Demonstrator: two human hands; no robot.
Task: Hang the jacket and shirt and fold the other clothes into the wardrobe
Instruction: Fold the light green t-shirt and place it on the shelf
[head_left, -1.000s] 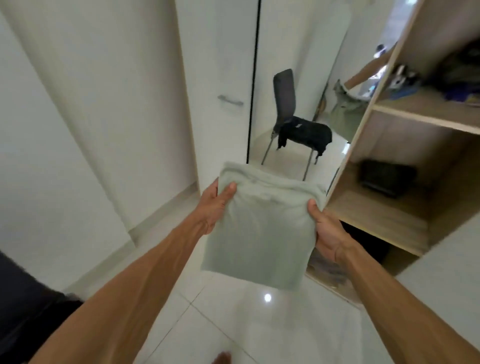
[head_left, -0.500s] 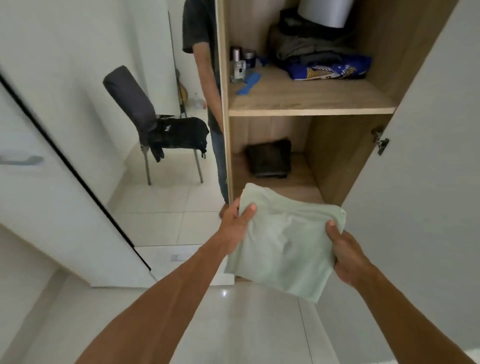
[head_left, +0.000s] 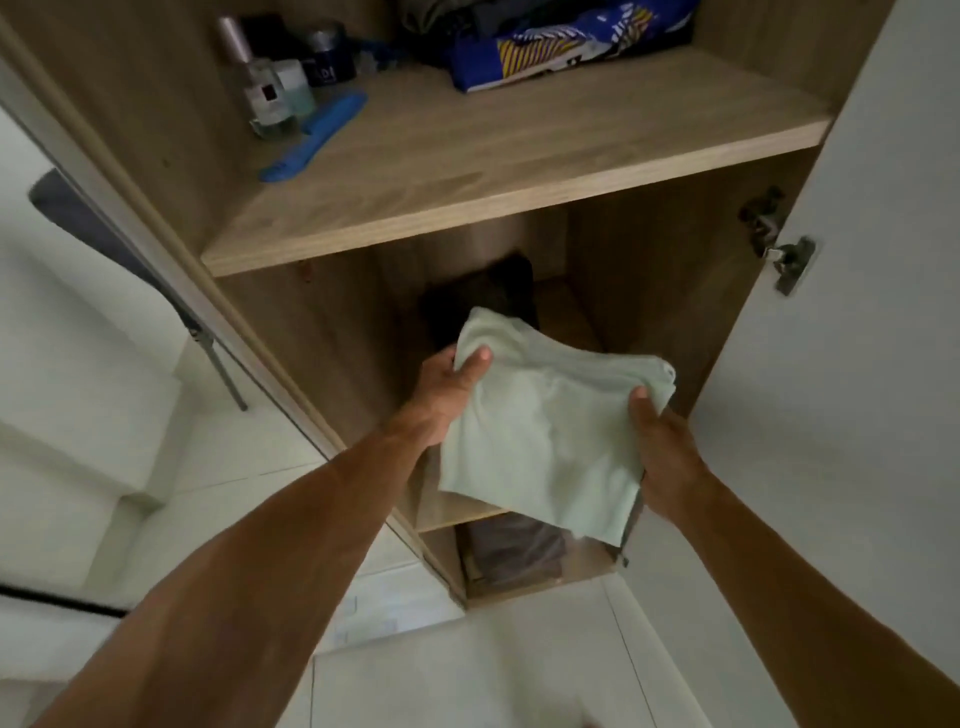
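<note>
The left thumb (head_left: 477, 364) lies flat on top of the folded pale green cotton garment (head_left: 540, 436), near its far left corner. The other fingers of the left hand (head_left: 444, 387) go under the cloth, so this hand pinches it between thumb and fingers. The right thumb (head_left: 640, 411) presses on the right edge of the garment. The rest of the right hand (head_left: 667, 460) is below and beside the cloth and grips it from that side.

Both wrists are nearly straight, with the palms turned toward each other. The two bare forearms reach forward, one from the lower left and one from the lower right.

The green garment hangs between the hands at the opening of the middle compartment of the light brown wooden wardrobe (head_left: 291, 353). Its far edge is inside the compartment and its near corner droops below the shelf's front edge. A dark folded garment (head_left: 480, 296) lies at the back of this compartment. I cannot tell if the two touch.

A grey-brown folded cloth (head_left: 519, 551) lies in the compartment below. On the upper shelf board (head_left: 493, 176) stand a clear glass bottle (head_left: 267, 98), a blue plastic comb (head_left: 317, 136) and a blue patterned fabric (head_left: 561, 47). The white wardrobe door (head_left: 841, 415) stands open at the right.
</note>
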